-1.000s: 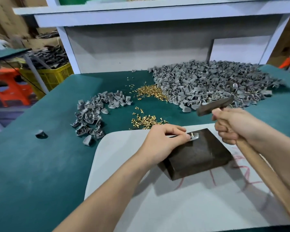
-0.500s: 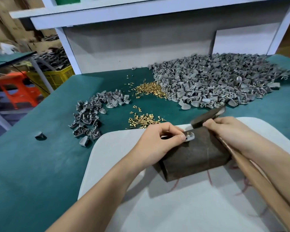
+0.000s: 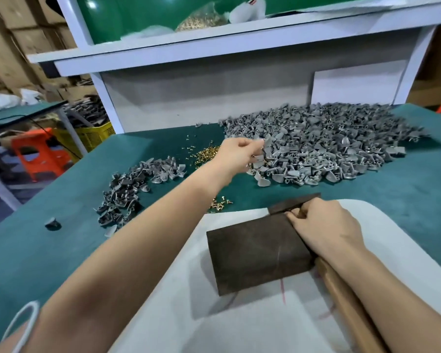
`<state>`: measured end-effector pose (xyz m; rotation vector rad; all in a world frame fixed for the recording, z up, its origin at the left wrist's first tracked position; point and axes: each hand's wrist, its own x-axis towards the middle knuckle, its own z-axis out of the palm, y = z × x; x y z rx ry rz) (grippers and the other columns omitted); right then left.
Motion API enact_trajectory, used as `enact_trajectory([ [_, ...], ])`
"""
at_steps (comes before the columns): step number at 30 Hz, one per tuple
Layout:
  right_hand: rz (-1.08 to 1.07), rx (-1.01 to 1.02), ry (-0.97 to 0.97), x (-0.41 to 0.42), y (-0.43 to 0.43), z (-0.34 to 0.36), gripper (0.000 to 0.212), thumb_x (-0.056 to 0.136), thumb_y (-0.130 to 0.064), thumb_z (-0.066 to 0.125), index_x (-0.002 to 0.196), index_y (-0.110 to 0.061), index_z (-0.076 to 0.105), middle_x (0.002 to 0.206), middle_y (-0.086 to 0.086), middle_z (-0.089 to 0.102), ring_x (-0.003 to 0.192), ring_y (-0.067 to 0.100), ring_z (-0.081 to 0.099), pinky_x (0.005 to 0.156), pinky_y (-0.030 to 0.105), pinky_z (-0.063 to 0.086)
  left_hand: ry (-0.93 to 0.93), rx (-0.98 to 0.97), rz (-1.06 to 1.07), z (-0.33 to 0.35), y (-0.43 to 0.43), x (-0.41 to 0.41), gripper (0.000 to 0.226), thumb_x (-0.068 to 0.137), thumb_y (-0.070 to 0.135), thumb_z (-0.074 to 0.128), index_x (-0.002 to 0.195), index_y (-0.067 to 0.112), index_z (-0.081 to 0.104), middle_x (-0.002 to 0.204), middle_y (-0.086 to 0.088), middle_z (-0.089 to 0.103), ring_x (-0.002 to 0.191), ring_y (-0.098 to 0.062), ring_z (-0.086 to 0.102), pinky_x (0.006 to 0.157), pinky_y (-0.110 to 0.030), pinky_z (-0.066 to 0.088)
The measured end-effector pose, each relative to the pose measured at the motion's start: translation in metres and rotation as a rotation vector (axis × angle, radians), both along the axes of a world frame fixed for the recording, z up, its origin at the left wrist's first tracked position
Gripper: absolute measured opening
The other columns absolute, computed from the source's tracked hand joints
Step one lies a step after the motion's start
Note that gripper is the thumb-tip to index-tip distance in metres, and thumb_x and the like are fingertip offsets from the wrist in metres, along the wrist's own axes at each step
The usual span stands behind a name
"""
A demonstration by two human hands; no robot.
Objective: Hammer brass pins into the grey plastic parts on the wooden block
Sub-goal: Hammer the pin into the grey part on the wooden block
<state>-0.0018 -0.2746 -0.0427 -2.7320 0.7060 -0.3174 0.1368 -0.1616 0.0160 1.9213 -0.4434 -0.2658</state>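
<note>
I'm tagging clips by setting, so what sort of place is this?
Probably a small factory's hand-assembly bench: a big heap of grey plastic parts and loose brass pins lie on the green-covered table, a right hand grips a wooden-handled hammer by a dark wooden block, and cardboard boxes stack behind.

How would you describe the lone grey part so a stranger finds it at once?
Start at the green table. Left of the small grey pile, near the table's edge, lies one grey part. Unlike the rest, it sits quite alone.

Factory wkshop — bulk grey plastic parts (image 3: 316, 146), cardboard boxes (image 3: 13, 39), yellow crate (image 3: 93, 135).
</note>
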Motion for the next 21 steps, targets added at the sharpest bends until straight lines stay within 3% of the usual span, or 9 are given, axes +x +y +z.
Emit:
enact_trajectory([
  [2, 0.008, 0.004, -0.004, -0.001, 0.0, 0.0, 0.033, 0.088, -0.045, 0.049, 0.079, -0.017, 0.063, 0.069, 0.002, 0.045, 0.073, 0.029, 0.05, 0.063, 0.028, 0.037, -0.212, 0.233, 0.043, -0.003, -0.002, 0.02, 0.038, 0.095, 0.035, 0.054, 0.124, 0.012, 0.058, 0.127, -0.008, 0.061, 0.115, -0.025, 0.057, 0.102, -0.037, 0.043],
  [4, 0.012, 0.014, 0.0, -0.001, 0.0, -0.001, 0.032, 0.088, -0.043, 0.048, 0.074, -0.016, 0.06, 0.066, 0.001, 0.043, 0.07, 0.028, 0.045, 0.063, 0.029, 0.036, -0.371, 0.524, 0.044, -0.015, 0.017, 0.033, 0.044, 0.095, 0.032, 0.053, 0.134, 0.013, 0.05, 0.135, -0.009, 0.054, 0.119, -0.027, 0.054, 0.103, -0.033, 0.041],
  [8, 0.021, 0.008, 0.019, 0.001, 0.0, 0.0, 0.036, 0.088, -0.041, 0.046, 0.06, -0.018, 0.043, 0.061, -0.002, 0.035, 0.07, 0.028, 0.043, 0.063, 0.028, 0.035, -0.428, 0.879, 0.055, -0.048, 0.075, 0.047, 0.039, 0.093, 0.023, 0.053, 0.13, 0.01, 0.054, 0.123, -0.017, 0.062, 0.104, -0.033, 0.061, 0.094, -0.04, 0.048],
  [11, 0.023, 0.003, 0.017, 0.001, 0.0, 0.0, 0.035, 0.089, -0.042, 0.045, 0.063, -0.018, 0.045, 0.064, 0.0, 0.037, 0.07, 0.028, 0.043, 0.063, 0.029, 0.036, -0.503, 0.849, 0.047, -0.055, 0.101, 0.044, 0.02, 0.089, 0.009, 0.059, 0.106, 0.007, 0.069, 0.106, -0.01, 0.07, 0.095, -0.024, 0.064, 0.091, -0.032, 0.049],
  [14, 0.016, -0.001, 0.01, 0.0, 0.001, 0.0, 0.032, 0.089, -0.043, 0.046, 0.068, -0.019, 0.05, 0.067, 0.002, 0.04, 0.072, 0.027, 0.044, 0.063, 0.029, 0.036, -0.532, 0.759, 0.042, -0.054, 0.108, 0.04, 0.013, 0.084, -0.002, 0.062, 0.087, 0.006, 0.072, 0.09, -0.008, 0.072, 0.084, -0.019, 0.067, 0.083, -0.026, 0.052],
  [17, 0.011, 0.004, 0.006, -0.001, 0.001, -0.001, 0.031, 0.09, -0.043, 0.045, 0.072, -0.02, 0.054, 0.073, 0.003, 0.046, 0.077, 0.029, 0.052, 0.064, 0.028, 0.035, -0.544, 0.765, 0.029, -0.053, 0.111, 0.038, 0.016, 0.084, -0.001, 0.058, 0.086, 0.008, 0.071, 0.089, -0.007, 0.072, 0.084, -0.02, 0.066, 0.082, -0.031, 0.053],
  [21, 0.003, 0.001, 0.014, -0.001, 0.001, 0.0, 0.03, 0.089, -0.04, 0.044, 0.076, -0.018, 0.058, 0.067, 0.001, 0.041, 0.071, 0.027, 0.044, 0.063, 0.028, 0.036, -0.569, 0.847, 0.036, -0.051, 0.114, 0.041, 0.014, 0.086, 0.007, 0.057, 0.091, 0.013, 0.068, 0.09, -0.005, 0.071, 0.086, -0.023, 0.065, 0.08, -0.037, 0.054],
])
